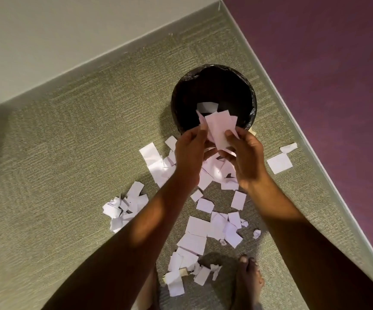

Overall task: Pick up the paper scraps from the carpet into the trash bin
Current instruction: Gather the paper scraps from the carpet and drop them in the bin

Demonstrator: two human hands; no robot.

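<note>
A bundle of paper scraps (219,128) is held just above centre of the frame, over the near rim of the trash bin (254,101). The left hand (190,153) grips the bundle from the left and the right hand (245,159) from the right. The fingers (232,134) of both hands are curled round the sheets and pinch them, with the upper edges of the paper sticking out over the bin's opening.

The bin is round and lined with a black liner (188,77) that folds over its rim. One pale scrap in the bin (207,106) shows against the dark inside.

Many more loose scraps lie on the carpet (69,153). A heap (156,161) sits under and just below the hands, and a crumpled cluster (125,206) lies at the left beside the left forearm. A long trail (195,240) runs down toward the bottom centre. Two separate pieces (279,163) lie at the right, near the baseboard (277,95).

A bare foot (250,278) stands on the carpet at the bottom of the frame, just right of the lowest scraps. A pale wall (58,30) fills the upper left, and a purple wall (337,63) fills the right. The two walls meet at the top, beyond the bin.
</note>
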